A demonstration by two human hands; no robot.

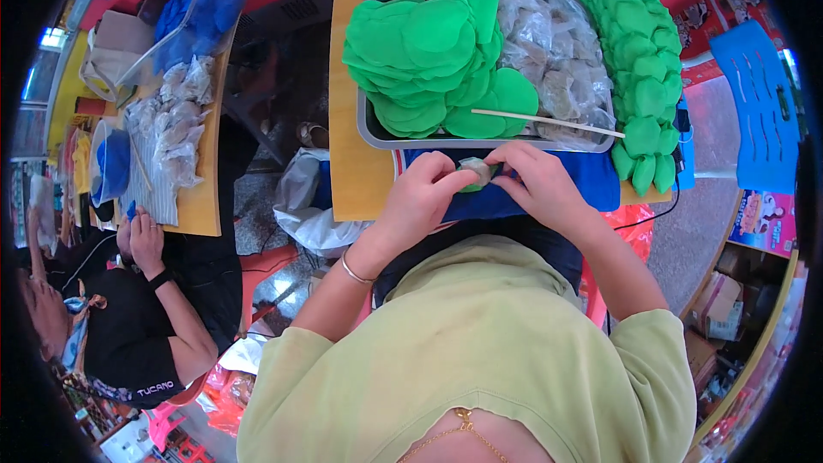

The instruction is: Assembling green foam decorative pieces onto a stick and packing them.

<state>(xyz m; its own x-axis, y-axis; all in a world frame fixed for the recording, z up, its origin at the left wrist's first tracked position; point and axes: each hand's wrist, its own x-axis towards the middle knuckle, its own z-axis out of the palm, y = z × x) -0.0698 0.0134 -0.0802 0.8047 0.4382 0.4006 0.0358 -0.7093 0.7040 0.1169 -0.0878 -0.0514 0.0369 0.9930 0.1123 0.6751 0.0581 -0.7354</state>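
Just in front of the tray, my left hand (423, 196) and my right hand (542, 185) meet with bent fingers. Between their fingertips they pinch a small pale wad on a green piece (477, 171); its exact kind is too small to make out. Beyond them, the grey tray (370, 135) carries a thick pile of flat green discs (433, 43). Crumpled clear plastic bundles (557, 51) fill its right side. A thin pale stick (557, 122) lies across the discs and bundles. Blue cloth (574, 182) hangs below my hands.
Overlapping green pods (639, 77) line the table's right side. A blue chair (754, 107) stands at far right. On the left, another person's hand (146, 244) works at a wooden table with blue pieces (193, 26) and plastic bundles (178, 124). A white bag (313, 214) sits between the tables.
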